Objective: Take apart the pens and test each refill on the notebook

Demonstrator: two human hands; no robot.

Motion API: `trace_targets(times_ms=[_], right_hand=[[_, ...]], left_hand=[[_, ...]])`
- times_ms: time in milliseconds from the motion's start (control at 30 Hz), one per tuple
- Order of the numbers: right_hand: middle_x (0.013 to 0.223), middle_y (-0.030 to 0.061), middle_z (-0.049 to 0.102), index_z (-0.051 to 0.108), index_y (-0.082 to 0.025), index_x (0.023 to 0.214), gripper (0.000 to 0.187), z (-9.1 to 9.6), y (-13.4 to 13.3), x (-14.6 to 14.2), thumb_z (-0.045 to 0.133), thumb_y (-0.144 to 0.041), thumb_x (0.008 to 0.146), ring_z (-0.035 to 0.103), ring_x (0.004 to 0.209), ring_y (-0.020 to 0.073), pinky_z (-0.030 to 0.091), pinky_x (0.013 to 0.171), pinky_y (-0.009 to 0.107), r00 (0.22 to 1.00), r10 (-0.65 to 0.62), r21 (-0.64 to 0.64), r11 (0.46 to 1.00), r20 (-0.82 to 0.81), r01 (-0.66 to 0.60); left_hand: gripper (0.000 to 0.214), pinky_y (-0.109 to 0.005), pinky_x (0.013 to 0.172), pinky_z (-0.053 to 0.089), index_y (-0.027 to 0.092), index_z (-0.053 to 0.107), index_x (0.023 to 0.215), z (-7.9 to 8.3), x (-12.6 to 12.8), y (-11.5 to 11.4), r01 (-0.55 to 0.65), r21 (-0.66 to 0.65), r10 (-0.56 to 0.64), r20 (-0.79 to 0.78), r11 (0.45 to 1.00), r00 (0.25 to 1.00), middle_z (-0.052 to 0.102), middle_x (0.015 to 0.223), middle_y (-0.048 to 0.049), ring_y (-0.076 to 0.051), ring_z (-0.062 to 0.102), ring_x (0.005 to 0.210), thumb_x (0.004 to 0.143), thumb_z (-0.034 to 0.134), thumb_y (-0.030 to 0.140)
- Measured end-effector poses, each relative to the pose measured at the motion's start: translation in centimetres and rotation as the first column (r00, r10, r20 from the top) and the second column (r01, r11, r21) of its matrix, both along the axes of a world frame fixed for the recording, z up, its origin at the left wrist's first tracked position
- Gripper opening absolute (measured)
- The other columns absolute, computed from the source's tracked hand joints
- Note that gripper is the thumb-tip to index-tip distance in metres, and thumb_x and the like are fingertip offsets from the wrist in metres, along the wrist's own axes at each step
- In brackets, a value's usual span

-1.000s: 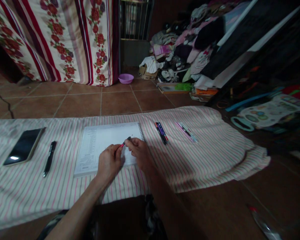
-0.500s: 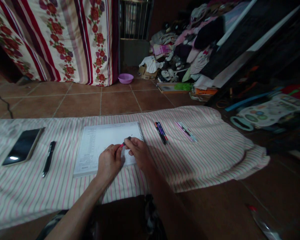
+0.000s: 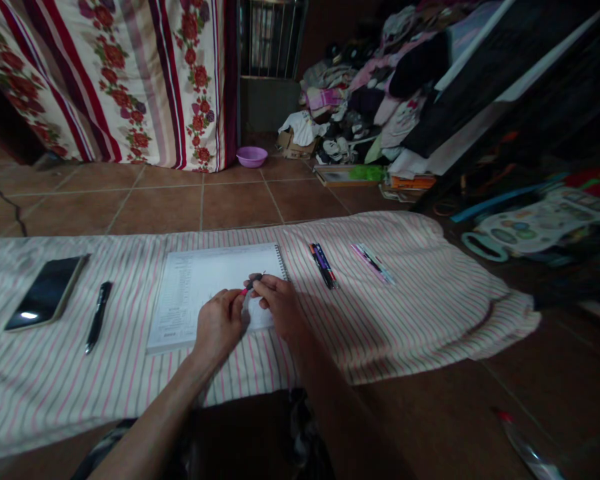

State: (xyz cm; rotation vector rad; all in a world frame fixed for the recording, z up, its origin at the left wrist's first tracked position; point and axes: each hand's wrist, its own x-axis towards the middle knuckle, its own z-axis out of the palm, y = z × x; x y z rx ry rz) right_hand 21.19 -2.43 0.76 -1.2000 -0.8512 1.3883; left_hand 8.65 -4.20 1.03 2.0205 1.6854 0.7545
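Note:
Both hands meet over the right part of a white spiral-bound notebook [image 3: 220, 267]. My left hand [image 3: 219, 325] is closed on a slim pink-red writing tool [image 3: 244, 292]; most of its length is hidden by the fingers. With the thumb and fingers of my right hand [image 3: 277, 300], I pinch a small dark piece [image 3: 255, 279] at the far end of that tool. I cannot make out whether this piece is a sharpener or a cap. Printed lines run down the notebook's left side, and its coil is along the right edge.
A striped cloth [image 3: 410, 293] covers the low surface. On it lie a phone [image 3: 45, 293] and a black pen [image 3: 99, 317] at left, dark pens [image 3: 323, 265] and lighter pens [image 3: 373, 263] at right. A purple basin [image 3: 251, 157] stands on the tiled floor.
My right fingers have shifted slightly around the dark piece, and more of it shows now. My left hand has hardly moved.

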Motion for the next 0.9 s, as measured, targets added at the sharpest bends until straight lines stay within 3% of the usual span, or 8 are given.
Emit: trace_targets(times_ms=[67, 233, 467, 700, 900], right_hand=[[0.074, 0.0034, 0.063, 0.063, -0.015, 0.075, 0.023, 0.12, -0.05, -0.02, 0.062, -0.035, 0.063, 0.05, 0.056, 0.0087, 0.026, 0.042, 0.019, 1.0, 0.008, -0.01, 1.0, -0.001, -0.008], [0.049, -0.0063, 0.045, 0.053, -0.017, 0.061, 0.03, -0.17, 0.05, -0.19, 0.067, -0.043, 0.059, 0.034, 0.042, 0.0047, 0.023, 0.04, 0.019, 0.988, -0.078, -0.064, 0.994, 0.133, 0.087], [0.049, -0.006, 0.046, 0.059, -0.016, 0.066, 0.019, -0.68, 0.21, -0.16, 0.064, -0.034, 0.062, 0.035, 0.043, 0.0059, 0.024, 0.042, 0.021, 0.987, -0.09, -0.012, 0.996, 0.129, 0.093], [0.078, 0.0039, 0.065, 0.059, -0.016, 0.09, 0.032, -0.04, 0.03, -0.12, 0.063, -0.031, 0.062, 0.052, 0.058, 0.009, 0.029, 0.043, 0.019, 0.997, -0.001, -0.01, 1.0, -0.072, 0.0], [0.051, -0.0055, 0.049, 0.052, -0.016, 0.064, 0.032, -0.48, 0.17, -0.16, 0.068, -0.043, 0.058, 0.038, 0.044, 0.005, 0.026, 0.04, 0.019, 0.994, -0.069, -0.08, 0.994, 0.081, 0.075]], left_hand=[[0.028, -0.028, 0.062, 0.041, 0.015, 0.065, 0.092, 0.0, 0.01, -0.02, -0.006, 0.003, 0.006, -0.001, 1.0, 1.0, 0.064, 0.075, -0.0048, -0.016, 0.057, 0.065, 0.087, 0.039, 0.025], [0.029, -0.027, 0.062, 0.041, 0.015, 0.065, 0.092, -0.13, 0.03, -0.1, 0.004, 0.05, -0.002, -0.038, 0.999, 0.999, 0.063, 0.074, -0.0049, -0.016, 0.057, 0.065, 0.087, 0.038, 0.026], [0.028, -0.026, 0.061, 0.04, 0.016, 0.065, 0.092, -0.26, 0.06, -0.02, 0.011, 0.044, -0.008, -0.052, 0.999, 0.999, 0.063, 0.074, -0.004, -0.016, 0.058, 0.066, 0.087, 0.039, 0.026], [0.028, -0.027, 0.061, 0.041, 0.015, 0.065, 0.092, -0.08, 0.05, -0.02, 0.005, 0.014, -0.006, 0.01, 1.0, 1.0, 0.065, 0.077, -0.005, -0.016, 0.059, 0.066, 0.086, 0.039, 0.026], [0.028, -0.027, 0.062, 0.042, 0.016, 0.065, 0.091, -0.1, 0.11, -0.15, 0.003, 0.056, -0.002, -0.026, 0.998, 1.0, 0.063, 0.073, -0.0044, -0.016, 0.058, 0.065, 0.087, 0.039, 0.025]])
